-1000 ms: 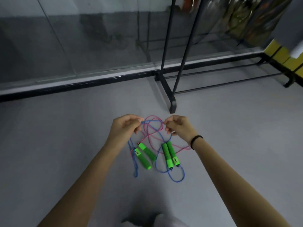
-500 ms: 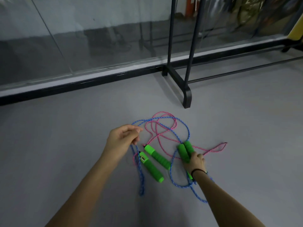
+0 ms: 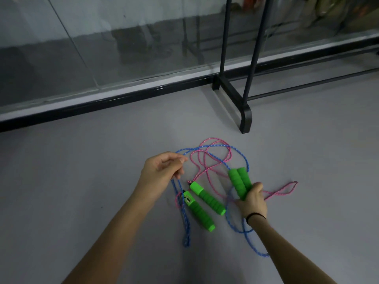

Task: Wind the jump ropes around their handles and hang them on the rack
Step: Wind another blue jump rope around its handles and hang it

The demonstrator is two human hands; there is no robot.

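Head view: near the black metal rack (image 3: 245,111), right hand (image 3: 253,201) is gripping grippy-looking green foam handles (image 3: 240,181), left hand (image 3: 158,173) pinching limp-looking blue braided rope (image 3: 185,232).

The grey floor (image 3: 82,181) is bearing the black rack foot (image 3: 245,117). Nearer the viewer than that foot, a pink rope (image 3: 281,189) and a blue rope (image 3: 185,232) are lying tangled together, and two green handles (image 3: 208,198) are lying side by side down to its left.

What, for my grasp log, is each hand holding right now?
Left hand: pinches the blue rope.
Right hand: grips the pair of green handles.
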